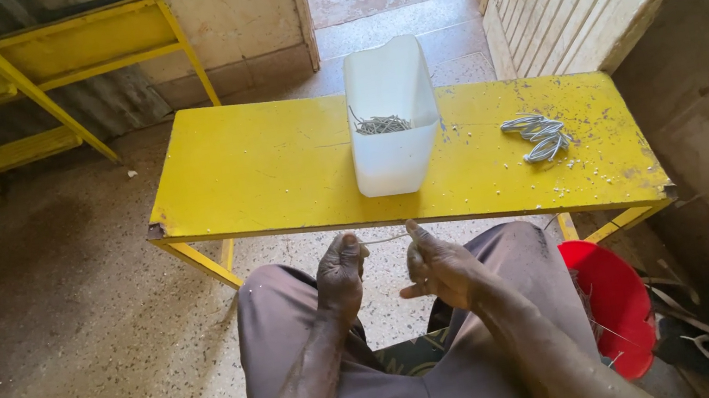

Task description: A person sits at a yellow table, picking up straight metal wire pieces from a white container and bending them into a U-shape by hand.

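yellow bench (276, 173) centre | white tub (393, 128) on it, centre | grey wire bundle (538, 136) right | red bucket (618, 300) lower right | yellow ladder (9, 82) upper left

Worktop (275, 169) runs left-right ahead of the knees. Open tub (392, 118) stands on it just right of centre, reaching from near the front edge toward the back edge; loose nails (381, 124) lie inside the tub. Bundle of bent wires (538, 136) lies on the worktop right of the tub, apart from it, toward the right end. Left hand (340, 276) and right hand (439, 266) sit side by side just before the front edge, below the tub, a thin wire (384, 239) spanning between them. Bucket (614, 305) on the floor under the front right corner. Rack (11, 91) behind the left end.
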